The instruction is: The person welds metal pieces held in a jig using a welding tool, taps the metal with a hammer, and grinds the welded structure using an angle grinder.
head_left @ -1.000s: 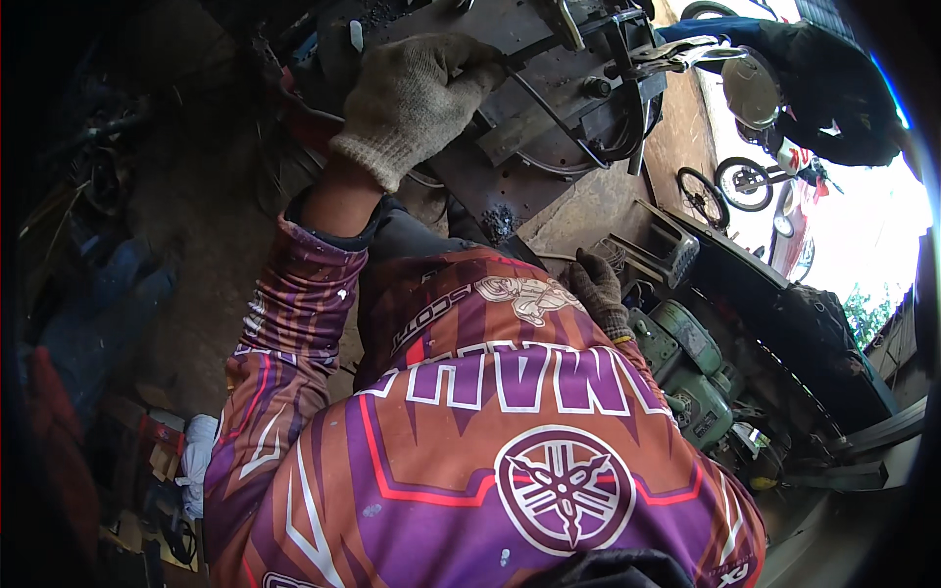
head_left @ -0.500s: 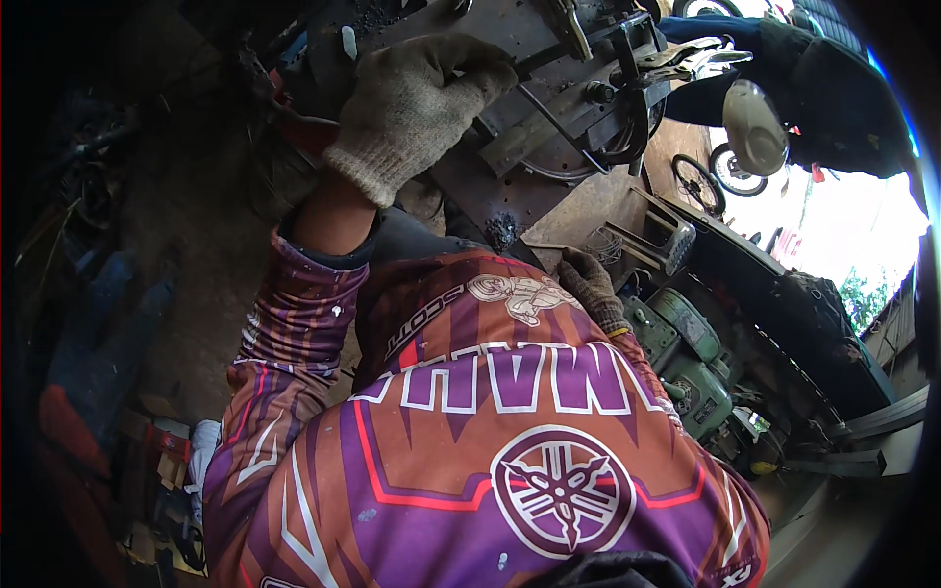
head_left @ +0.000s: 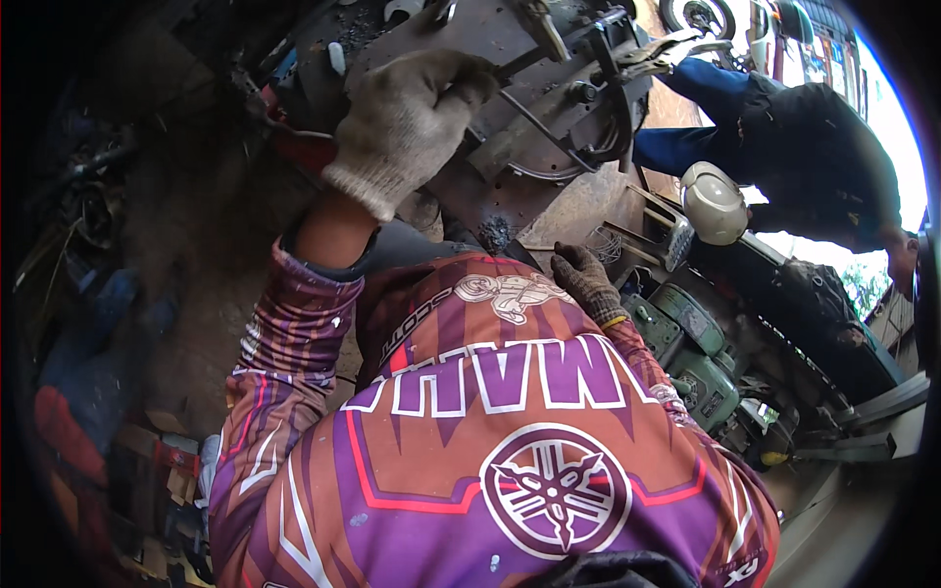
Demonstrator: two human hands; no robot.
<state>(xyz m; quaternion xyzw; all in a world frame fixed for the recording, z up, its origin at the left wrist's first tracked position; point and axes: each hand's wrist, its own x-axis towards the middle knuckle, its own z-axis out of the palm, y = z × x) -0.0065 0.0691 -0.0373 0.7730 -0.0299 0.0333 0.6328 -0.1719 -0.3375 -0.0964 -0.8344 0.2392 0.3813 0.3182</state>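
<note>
My left hand [head_left: 417, 122], in a knitted work glove, is closed round the near end of a dark metal bar [head_left: 527, 61]. This bar reaches right into a steel bending-type jig [head_left: 578, 108] with a curved piece, bolts and a slanting rod. The jig stands on a rusty steel plate [head_left: 482, 186]. My right hand [head_left: 585, 279], also gloved, is low beside my body with its fingers curled. Whatever it may hold is hidden. Locking pliers [head_left: 671, 51] grip the jig's far right side.
A green machine [head_left: 701, 367] stands right of my right arm. Behind it are a small metal-legged stool [head_left: 667, 235] and coiled wire [head_left: 610, 243]. Another person in dark clothes [head_left: 804, 147] with a beige helmet [head_left: 714, 203] bends over at right. Dark grit [head_left: 495, 233] lies on the plate's corner.
My left hand has shifted slightly left and down in the picture, still on the bar. The other person and the helmet have moved; more of that person's body shows.
</note>
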